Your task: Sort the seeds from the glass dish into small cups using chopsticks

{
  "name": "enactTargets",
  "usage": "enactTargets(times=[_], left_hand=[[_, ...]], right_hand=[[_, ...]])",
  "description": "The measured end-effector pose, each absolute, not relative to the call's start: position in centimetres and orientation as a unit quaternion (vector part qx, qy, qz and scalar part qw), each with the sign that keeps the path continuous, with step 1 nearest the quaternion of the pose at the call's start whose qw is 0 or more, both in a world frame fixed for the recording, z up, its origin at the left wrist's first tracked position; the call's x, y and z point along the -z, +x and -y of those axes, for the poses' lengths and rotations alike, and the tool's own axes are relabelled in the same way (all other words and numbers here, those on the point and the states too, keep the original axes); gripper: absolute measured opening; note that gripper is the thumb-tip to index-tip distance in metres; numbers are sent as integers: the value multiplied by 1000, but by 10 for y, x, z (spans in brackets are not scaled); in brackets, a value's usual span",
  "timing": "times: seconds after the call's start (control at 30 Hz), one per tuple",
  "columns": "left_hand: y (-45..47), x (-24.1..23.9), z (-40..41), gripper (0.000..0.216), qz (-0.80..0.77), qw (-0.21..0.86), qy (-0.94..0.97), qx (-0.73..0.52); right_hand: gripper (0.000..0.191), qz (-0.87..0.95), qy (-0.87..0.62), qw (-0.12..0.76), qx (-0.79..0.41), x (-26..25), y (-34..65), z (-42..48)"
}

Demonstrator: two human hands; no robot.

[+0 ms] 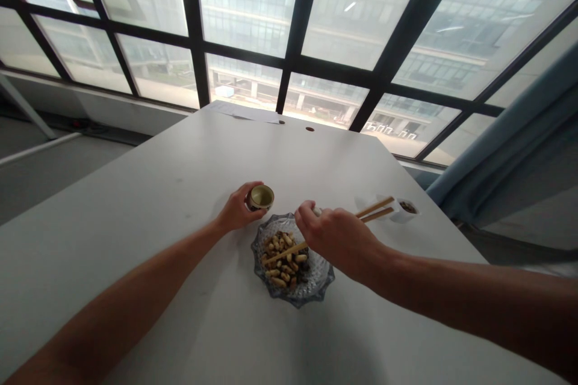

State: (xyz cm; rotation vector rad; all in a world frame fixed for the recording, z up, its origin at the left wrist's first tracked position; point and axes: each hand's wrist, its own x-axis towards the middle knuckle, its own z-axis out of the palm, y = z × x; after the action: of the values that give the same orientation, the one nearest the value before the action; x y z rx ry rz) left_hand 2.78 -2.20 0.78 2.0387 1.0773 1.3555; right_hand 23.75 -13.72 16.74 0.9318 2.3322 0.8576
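Observation:
My left hand (242, 209) is wrapped round a small cup (262, 197), greenish inside with a brown rim, just behind the glass bowl. In my right hand (335, 233) is a pair of wooden chopsticks (289, 251), their tips down among the peanuts (280, 278) and their back ends sticking out to the right. The peanuts are in their shells and lie with small dark bits in the left part of the scalloped glass bowl (321, 286). Whether the tips grip a peanut I cannot tell. The inside of the cup shows no contents that I can make out.
A small white container (409, 209) with dark contents stands at the right of the white table (180, 313). Sheets of paper (244, 112) lie at the far edge, near round holes in the tabletop. Windows are beyond; a blue curtain (519, 132) hangs at right.

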Motion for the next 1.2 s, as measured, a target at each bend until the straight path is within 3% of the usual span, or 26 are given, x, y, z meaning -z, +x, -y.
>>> enactTargets(times=[0.13, 0.3, 0.57, 0.73, 0.93, 1.2], left_hand=[[27, -6, 20, 66, -395, 236, 743, -487], [27, -7, 22, 66, -397, 247, 742, -480], [29, -4, 21, 68, -396, 256, 737, -484], [28, -2, 19, 72, -391, 287, 735, -474], [28, 0, 18, 74, -385, 299, 735, -471], [28, 3, 15, 75, -388, 299, 740, -461]], right_hand=[[42, -850, 334, 260, -313, -179, 237, 138], [44, -868, 380, 195, -255, -190, 251, 133], [67, -892, 445, -27, -81, -164, 291, 97], [62, -852, 502, -145, 38, -135, 298, 47], [52, -809, 543, -138, 179, -103, 288, 3], [56, -799, 535, -129, 243, -76, 283, -2]])
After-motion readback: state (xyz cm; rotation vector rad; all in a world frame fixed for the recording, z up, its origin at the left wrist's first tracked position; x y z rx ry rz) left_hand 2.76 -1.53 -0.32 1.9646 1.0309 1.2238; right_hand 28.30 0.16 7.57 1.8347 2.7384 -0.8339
